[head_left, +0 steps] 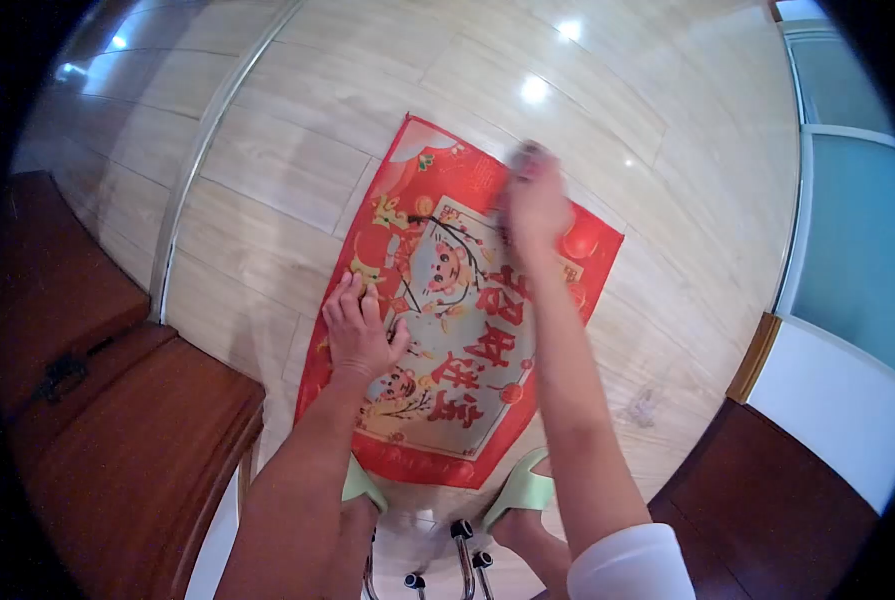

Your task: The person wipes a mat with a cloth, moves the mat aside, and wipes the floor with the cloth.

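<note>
A red doormat (437, 330) with cartoon figures, branches and large red characters lies flat and slightly turned on the floor. My left hand (360, 328) rests on its left edge, palm down with the fingers spread. Over the upper right part of the mat, my right hand (540, 212) is wrapped around a dark brush (525, 165) with some pinkish red on it. Both hand and brush are smeared by motion, so the bristles cannot be made out. Whether the brush touches the mat is hard to tell.
Pale wood-look floor tiles (297, 170) surround the mat, crossed by a metal strip (192, 170) on the left. Dark wooden furniture (137, 430) stands at left, a frosted glass door (857, 220) at right. My green slippers (520, 490) flank chrome stool legs (464, 560).
</note>
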A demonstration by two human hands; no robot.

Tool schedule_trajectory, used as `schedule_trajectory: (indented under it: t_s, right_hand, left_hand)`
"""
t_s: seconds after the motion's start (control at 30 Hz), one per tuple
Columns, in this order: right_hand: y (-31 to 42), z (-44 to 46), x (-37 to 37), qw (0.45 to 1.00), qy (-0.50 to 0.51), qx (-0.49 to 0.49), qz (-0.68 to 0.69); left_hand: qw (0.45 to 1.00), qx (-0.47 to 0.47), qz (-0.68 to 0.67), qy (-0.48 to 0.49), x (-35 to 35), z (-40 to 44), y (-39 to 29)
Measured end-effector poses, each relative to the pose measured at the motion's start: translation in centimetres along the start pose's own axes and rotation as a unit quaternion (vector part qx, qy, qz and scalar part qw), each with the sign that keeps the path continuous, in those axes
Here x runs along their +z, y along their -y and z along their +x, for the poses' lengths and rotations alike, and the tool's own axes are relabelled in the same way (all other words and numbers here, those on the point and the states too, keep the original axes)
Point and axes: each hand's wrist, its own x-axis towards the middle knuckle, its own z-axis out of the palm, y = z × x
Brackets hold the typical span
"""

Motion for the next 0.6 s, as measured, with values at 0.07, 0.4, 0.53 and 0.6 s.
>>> schedule_trajectory:
  t_s: [0.07,0.4,0.53,0.6]
  right_hand:
    - [-4.3,0.9,-3.7,0.997,-0.042,0.058,-0.018]
    - [8.2,-8.3,6.1,0.97,0.094,-0.208,0.089]
    - [1.8,-2.5,1.1,0.997,0.045,-0.045,0.044]
    - [-2.4,-0.6,-2.2,1.0,-0.011,0.018,-0.014]
  left_hand:
    - [1.0,-0.001,0.001,0.002,0.0,0.0,-0.1]
    - [1.0,0.007,0.011,-0.011,0.1,0.1,0.0]
    - [1.0,0.0,0.015,-0.023,0.4,0.0,0.2]
    - [1.0,0.004,0.006,-0.011,0.1,0.3,0.1]
